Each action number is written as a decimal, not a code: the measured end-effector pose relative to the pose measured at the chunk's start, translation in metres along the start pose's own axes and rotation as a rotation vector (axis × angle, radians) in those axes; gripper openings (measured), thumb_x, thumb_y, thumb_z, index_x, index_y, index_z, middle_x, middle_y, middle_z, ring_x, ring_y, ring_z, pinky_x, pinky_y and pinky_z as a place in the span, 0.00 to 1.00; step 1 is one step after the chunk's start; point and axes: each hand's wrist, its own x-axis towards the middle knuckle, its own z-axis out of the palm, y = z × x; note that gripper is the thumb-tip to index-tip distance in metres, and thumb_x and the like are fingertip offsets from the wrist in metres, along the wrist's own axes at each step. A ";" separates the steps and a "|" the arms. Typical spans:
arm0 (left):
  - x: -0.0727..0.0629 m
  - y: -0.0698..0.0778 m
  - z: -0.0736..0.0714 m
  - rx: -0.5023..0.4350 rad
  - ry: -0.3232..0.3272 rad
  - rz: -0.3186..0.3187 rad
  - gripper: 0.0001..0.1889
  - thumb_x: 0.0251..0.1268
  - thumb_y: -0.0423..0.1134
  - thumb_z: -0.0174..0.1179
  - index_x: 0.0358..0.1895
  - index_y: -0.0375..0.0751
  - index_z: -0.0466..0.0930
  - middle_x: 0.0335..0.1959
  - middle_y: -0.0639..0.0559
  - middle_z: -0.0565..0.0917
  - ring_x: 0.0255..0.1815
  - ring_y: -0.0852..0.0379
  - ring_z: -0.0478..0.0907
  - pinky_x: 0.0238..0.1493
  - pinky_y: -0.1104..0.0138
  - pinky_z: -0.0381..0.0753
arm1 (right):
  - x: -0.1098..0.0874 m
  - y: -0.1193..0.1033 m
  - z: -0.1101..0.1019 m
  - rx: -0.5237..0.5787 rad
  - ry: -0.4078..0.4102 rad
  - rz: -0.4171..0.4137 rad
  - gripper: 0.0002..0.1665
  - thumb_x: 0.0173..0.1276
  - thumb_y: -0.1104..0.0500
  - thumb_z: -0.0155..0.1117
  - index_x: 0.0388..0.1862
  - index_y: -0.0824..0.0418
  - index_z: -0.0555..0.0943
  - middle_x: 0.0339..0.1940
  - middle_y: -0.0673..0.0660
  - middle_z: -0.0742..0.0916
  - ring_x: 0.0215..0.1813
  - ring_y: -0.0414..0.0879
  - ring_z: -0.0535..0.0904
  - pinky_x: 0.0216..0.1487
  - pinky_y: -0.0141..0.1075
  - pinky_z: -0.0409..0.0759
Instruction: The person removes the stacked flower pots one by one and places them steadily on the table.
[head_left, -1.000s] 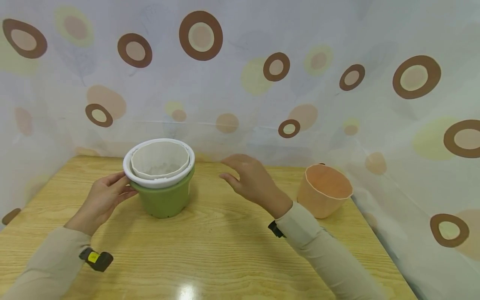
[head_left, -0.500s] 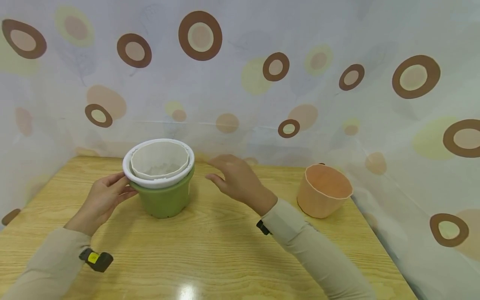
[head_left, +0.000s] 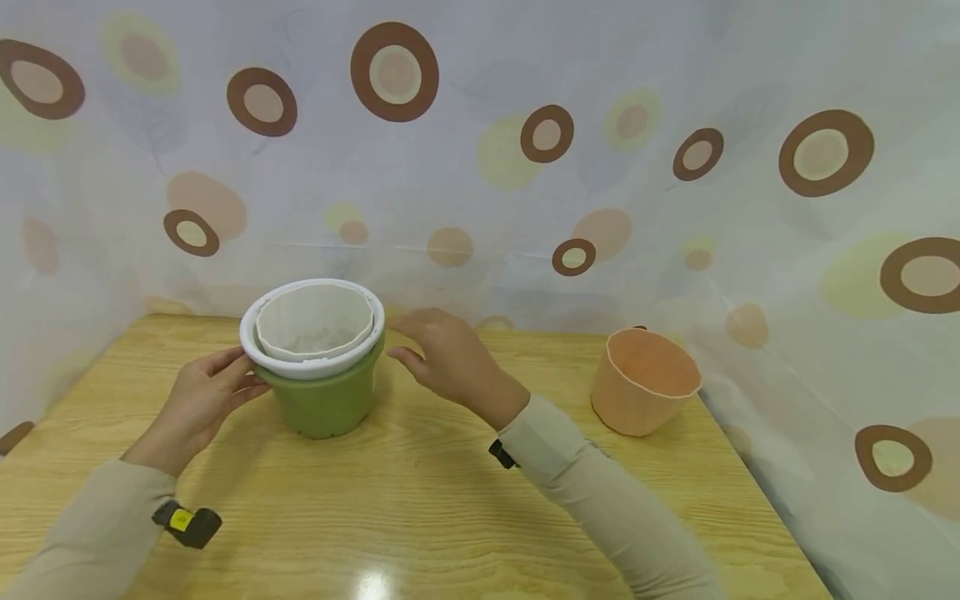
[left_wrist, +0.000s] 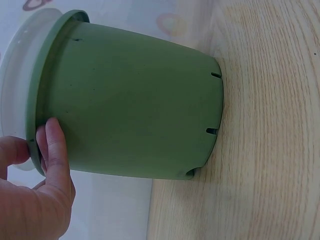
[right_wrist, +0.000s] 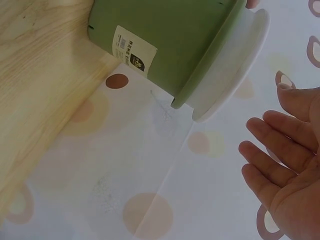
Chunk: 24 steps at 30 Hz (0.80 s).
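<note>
A green flowerpot (head_left: 327, 410) stands upright on the table at the left in the head view. A white pot (head_left: 318, 367) is nested in it with its rim above, and a cream wavy-rimmed pot (head_left: 315, 312) sits inside that. My left hand (head_left: 197, 406) pinches the green pot's rim from the left; in the left wrist view the thumb of this hand (left_wrist: 42, 197) is above the rim and the fingers below. My right hand (head_left: 459, 364) is at the stack's right side, fingers extended. The right wrist view shows that hand (right_wrist: 290, 167) apart from the rims, holding nothing.
A peach wavy-rimmed pot (head_left: 637, 404) stands at the table's right side, near its edge. Patterned sheeting (head_left: 480, 183) hangs behind the wooden table (head_left: 420, 517) and along its right side. A label (right_wrist: 134, 52) is stuck on the green pot.
My right hand has moved left, from the middle of the table to beside the pot stack. The left hand keeps its hold on the rim. The pots have not visibly moved.
</note>
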 end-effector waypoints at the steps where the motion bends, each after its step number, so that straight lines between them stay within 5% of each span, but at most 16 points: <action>1: 0.000 0.000 0.000 -0.003 0.000 -0.001 0.40 0.71 0.43 0.55 0.73 0.23 0.42 0.39 0.66 0.80 0.39 0.69 0.80 0.44 0.75 0.85 | 0.001 0.000 0.001 0.003 -0.001 -0.001 0.20 0.66 0.56 0.67 0.55 0.62 0.81 0.50 0.54 0.86 0.53 0.48 0.81 0.58 0.38 0.79; 24: -0.001 0.001 0.001 -0.041 -0.012 0.009 0.42 0.70 0.44 0.56 0.72 0.21 0.42 0.40 0.64 0.80 0.40 0.67 0.80 0.45 0.74 0.85 | 0.023 -0.018 0.012 -0.017 -0.061 -0.001 0.17 0.68 0.57 0.64 0.54 0.61 0.82 0.50 0.53 0.86 0.56 0.46 0.80 0.61 0.32 0.77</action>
